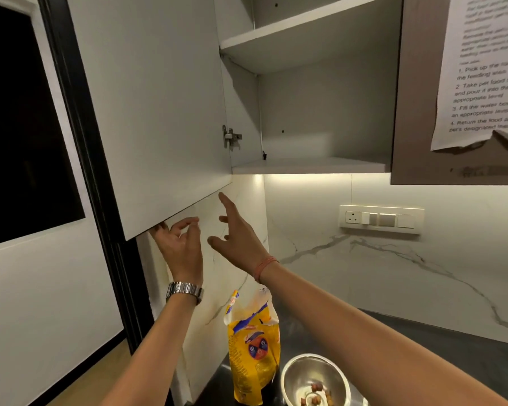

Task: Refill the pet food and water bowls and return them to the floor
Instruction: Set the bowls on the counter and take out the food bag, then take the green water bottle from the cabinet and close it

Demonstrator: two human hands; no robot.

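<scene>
Large white flat-panel cabinet door (156, 112) swung open to the left, its lower edge slanting across mid-frame. Behind it, white wall cabinet interior (314, 112) with two bare shelves in view; steel hinge (231, 136) on the left inner wall. Lit strip under the cabinet floor throws warm light on the white marble-veined backsplash (393, 273). Dark window pane (18, 127) with black frame at far left.

Dark glossy counter (467, 356) runs along the bottom right. Grey-brown neighbouring cabinet door (417, 112) at right carries a printed white paper sheet (484, 68), numbered lines of text, lower edge torn. Cream switch-and-socket plate (381, 219) set in the backsplash below it.

Both forearms reach up from the bottom of frame. Left hand (178, 244), steel-link wristwatch (184, 291) on the wrist, is at the bottom edge of the open door: fingers curled, tips hooked at or behind the door's underside near its outer corner; how firm the grip is cannot be told. Right hand (238, 232), red thread band (266, 268) on the wrist, is open with fingers spread and straight, raised just below the door's lower edge, holding nothing, not clearly touching the door.

Yellow-and-blue plastic pet food bag (254, 353) stands upright on the counter against the side wall, top torn open and crumpled. Just to its right, round stainless-steel bowl (316, 379) sits on the counter, a few brown kibble pieces (316, 391) in its bottom. Second bowl not identifiable here.
</scene>
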